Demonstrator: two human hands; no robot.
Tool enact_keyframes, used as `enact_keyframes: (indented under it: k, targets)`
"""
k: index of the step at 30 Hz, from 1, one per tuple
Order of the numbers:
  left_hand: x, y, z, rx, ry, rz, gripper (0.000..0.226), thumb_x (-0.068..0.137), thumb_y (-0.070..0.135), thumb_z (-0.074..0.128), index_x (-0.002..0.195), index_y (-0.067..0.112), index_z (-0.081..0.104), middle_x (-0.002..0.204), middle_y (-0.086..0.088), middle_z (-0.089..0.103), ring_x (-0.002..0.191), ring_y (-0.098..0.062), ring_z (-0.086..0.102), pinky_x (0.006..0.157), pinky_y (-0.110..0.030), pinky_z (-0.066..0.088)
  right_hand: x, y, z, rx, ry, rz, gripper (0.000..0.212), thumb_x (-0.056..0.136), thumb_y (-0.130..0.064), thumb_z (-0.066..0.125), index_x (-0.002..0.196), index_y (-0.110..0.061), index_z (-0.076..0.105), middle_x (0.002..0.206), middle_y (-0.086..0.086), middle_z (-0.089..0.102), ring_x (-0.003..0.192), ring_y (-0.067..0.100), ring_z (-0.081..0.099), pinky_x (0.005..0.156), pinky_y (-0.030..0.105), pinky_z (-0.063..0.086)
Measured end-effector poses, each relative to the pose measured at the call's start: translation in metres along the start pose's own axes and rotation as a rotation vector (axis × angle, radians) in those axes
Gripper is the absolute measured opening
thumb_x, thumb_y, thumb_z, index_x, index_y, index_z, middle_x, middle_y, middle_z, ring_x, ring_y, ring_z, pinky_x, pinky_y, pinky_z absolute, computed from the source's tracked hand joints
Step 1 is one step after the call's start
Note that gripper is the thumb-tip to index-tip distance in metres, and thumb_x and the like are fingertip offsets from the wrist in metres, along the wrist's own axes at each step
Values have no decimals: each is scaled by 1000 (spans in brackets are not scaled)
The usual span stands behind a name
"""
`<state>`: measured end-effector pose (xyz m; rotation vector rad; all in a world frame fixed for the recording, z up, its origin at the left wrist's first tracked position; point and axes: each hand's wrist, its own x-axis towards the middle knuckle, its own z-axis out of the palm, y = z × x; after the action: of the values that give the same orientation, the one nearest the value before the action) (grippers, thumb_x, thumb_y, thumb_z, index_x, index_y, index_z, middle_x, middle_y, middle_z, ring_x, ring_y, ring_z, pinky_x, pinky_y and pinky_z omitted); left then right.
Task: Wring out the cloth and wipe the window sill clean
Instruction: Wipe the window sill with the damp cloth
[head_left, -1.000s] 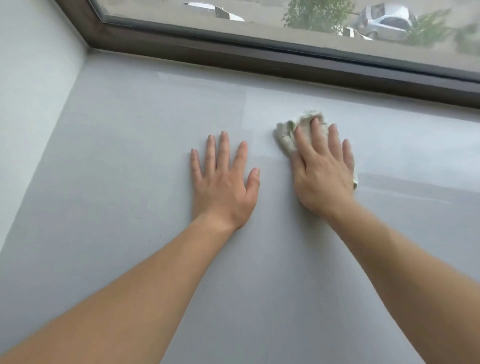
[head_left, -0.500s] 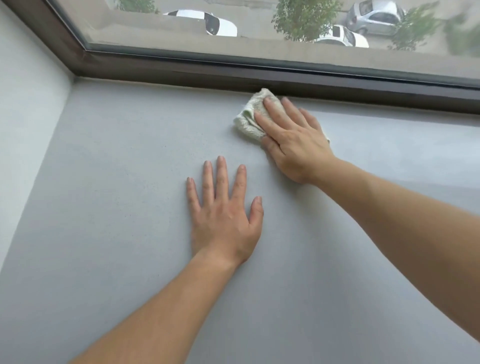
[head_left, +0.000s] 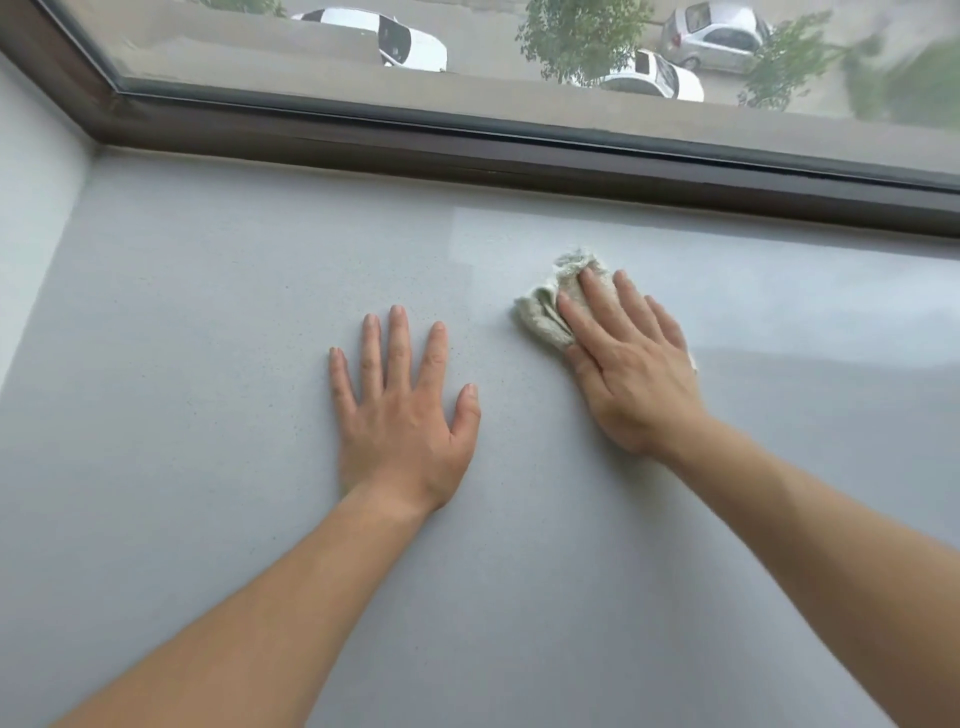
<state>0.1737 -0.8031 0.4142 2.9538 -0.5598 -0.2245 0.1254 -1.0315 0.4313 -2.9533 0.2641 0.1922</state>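
Cloth (head_left: 543, 314) wipe was underway, wringing likely done | left hand (head_left: 400, 410) lay flat on window sill (head_left: 208, 364), fingers spread, holding nothing | right hand (head_left: 634, 374) pressed cloth with straight fingers, 2 o'clock from left hand | sheen lay toward 3 o'clock; 9 o'clock side looked unwiped | window frame (head_left: 467, 156) at 12

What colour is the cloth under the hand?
The cloth is off-white, a pale cream, seen best in the head view under the right hand.
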Motion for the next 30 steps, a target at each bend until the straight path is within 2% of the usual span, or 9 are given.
enact_keyframes:
  k: [2, 7, 10, 13, 17, 20, 22, 27, 30]
  targets:
    - [-1, 1, 1, 1, -2, -7, 72, 93, 58, 16, 158, 27, 11, 167, -7, -2, 153, -26, -10, 121, -57, -2, 6, 43, -7, -25, 7, 18, 57, 101, -56, 15, 156, -43, 13, 166, -13, 2, 154, 20, 2, 122, 40, 4]
    - [-2, 3, 1, 5, -6, -25, 73, 92, 60, 15, 158, 28, 10, 168, -5, -4, 153, -25, -12, 121, -56, -5, 24, 60, -10, 90, 98, 458, 56, 103, -47, 18, 157, -37, 12, 168, -5, 3, 154, 25, 0, 123, 46, 2]
    - [-3, 3, 1, 1, 3, -27, 74, 92, 61, 16, 158, 30, 10, 168, -3, -5, 153, -23, -12, 121, -55, -6, -18, 13, 5, 56, 87, 240, 55, 104, -45, 20, 158, -36, 13, 168, -6, 4, 154, 24, -3, 123, 43, 1]
    - [-5, 2, 3, -14, 2, -26, 76, 91, 63, 19, 158, 28, 13, 168, -4, -5, 153, -21, -11, 121, -55, -8, -47, 32, 6, -23, 0, -86, 54, 104, -48, 20, 157, -39, 17, 166, -12, 7, 154, 20, 1, 123, 42, 5]
    - [-19, 11, -3, -73, 119, 40, 70, 91, 50, 33, 150, 13, 33, 165, -16, 10, 153, -28, 5, 118, -64, -4, -7, 113, -14, 11, 46, 128, 54, 103, -52, 18, 156, -41, 16, 167, -10, 5, 154, 23, 4, 123, 44, 6]
    - [-52, 36, -6, -143, 157, 119, 59, 94, 43, 36, 142, 9, 45, 161, -17, 24, 151, -30, 17, 117, -67, 2, -2, 104, -20, 92, 50, 295, 54, 104, -45, 19, 156, -38, 13, 168, -7, 1, 154, 24, -1, 123, 46, 2]
    - [-82, 58, -2, -151, 131, 110, 58, 95, 43, 34, 142, 11, 47, 161, -17, 25, 151, -31, 18, 117, -66, 2, -31, 71, -9, 78, 51, 250, 55, 103, -44, 20, 157, -36, 12, 168, -6, 2, 154, 24, -3, 123, 45, 2]
    - [-131, 79, 20, -24, 11, 80, 68, 95, 51, 32, 154, 18, 31, 165, -13, 14, 153, -30, 8, 118, -64, 7, -88, 63, 1, -28, -37, -255, 55, 102, -47, 23, 156, -38, 21, 166, -10, 12, 154, 22, 5, 123, 43, 6]
    - [-134, 78, 23, 58, -18, 83, 71, 95, 53, 30, 157, 19, 22, 166, -13, 8, 154, -30, 4, 118, -65, 10, -48, 100, -10, 9, 34, 11, 54, 102, -46, 23, 156, -39, 21, 167, -10, 10, 154, 23, 4, 123, 43, 5]
